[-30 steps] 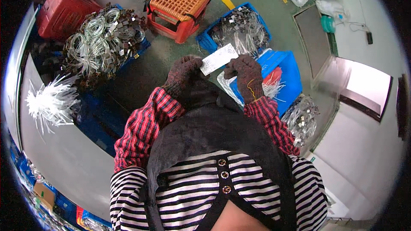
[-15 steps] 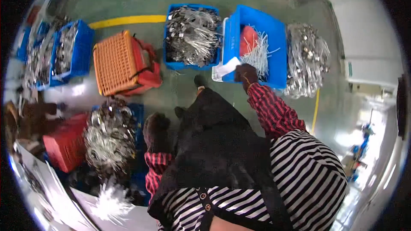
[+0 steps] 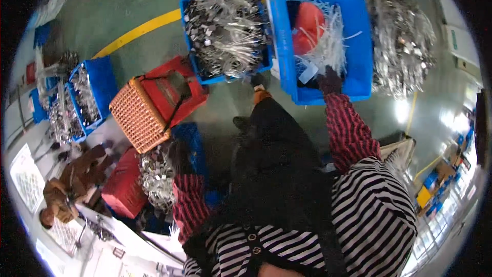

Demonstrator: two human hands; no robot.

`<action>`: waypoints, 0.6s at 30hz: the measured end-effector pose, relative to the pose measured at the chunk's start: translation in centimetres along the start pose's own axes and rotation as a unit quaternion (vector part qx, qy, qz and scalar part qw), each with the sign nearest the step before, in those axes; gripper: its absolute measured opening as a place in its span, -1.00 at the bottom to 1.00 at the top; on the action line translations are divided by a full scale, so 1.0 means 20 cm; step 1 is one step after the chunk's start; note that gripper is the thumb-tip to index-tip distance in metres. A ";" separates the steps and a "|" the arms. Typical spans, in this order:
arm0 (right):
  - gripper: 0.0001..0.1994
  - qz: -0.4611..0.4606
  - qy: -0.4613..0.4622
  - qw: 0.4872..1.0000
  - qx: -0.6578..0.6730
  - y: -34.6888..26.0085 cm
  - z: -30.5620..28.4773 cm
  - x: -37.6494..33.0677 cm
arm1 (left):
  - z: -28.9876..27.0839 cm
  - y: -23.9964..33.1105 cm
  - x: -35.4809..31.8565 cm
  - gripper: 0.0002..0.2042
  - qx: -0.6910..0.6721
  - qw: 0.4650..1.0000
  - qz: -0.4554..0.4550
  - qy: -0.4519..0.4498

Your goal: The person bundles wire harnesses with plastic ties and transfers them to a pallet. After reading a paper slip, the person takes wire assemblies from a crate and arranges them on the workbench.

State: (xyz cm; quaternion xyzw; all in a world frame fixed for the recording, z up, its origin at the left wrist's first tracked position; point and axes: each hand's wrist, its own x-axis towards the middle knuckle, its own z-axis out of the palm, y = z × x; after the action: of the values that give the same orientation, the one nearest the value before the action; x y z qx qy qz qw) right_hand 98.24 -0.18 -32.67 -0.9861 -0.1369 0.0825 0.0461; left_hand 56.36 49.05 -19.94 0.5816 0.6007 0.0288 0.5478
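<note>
My right hand (image 3: 330, 80), in a dark glove, reaches over the near side of a blue crate (image 3: 356, 84). At its fingertips is a small whitish slip (image 3: 308, 72), which the closed fingers seem to pinch. Thin white strips (image 3: 330, 38) lie loose in that crate beside a red rounded object (image 3: 309, 28). My left hand (image 3: 179, 158), also dark-gloved, hangs low at my left side. It is close to a pile of shiny looped strips (image 3: 156, 179); its fingers are too dark to make out.
Left of that crate stands a blue crate (image 3: 190, 46) heaped with silvery strips. Another heap (image 3: 402, 41) lies at the right. An orange wicker-backed chair (image 3: 138, 115) with a red seat is at the left. Further left are blue crates (image 3: 105, 84) and a person in brown (image 3: 82, 172).
My right hand has moved with the slip from the crate's left edge to inside it. The view has turned and shifted, bringing the crates nearer. My left hand stays low.
</note>
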 end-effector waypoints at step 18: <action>-0.49 -0.216 -0.247 0.941 0.080 -1.60 0.15 1.01 | -0.03 0.48 0.77 0.03 0.442 0.881 0.026 0.166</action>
State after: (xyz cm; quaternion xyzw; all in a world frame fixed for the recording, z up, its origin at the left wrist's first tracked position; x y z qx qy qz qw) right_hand 108.54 36.42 -35.09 -0.8741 -0.3471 0.3226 0.1067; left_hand 66.63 63.75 -22.81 0.7655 0.6177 -0.1295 0.1256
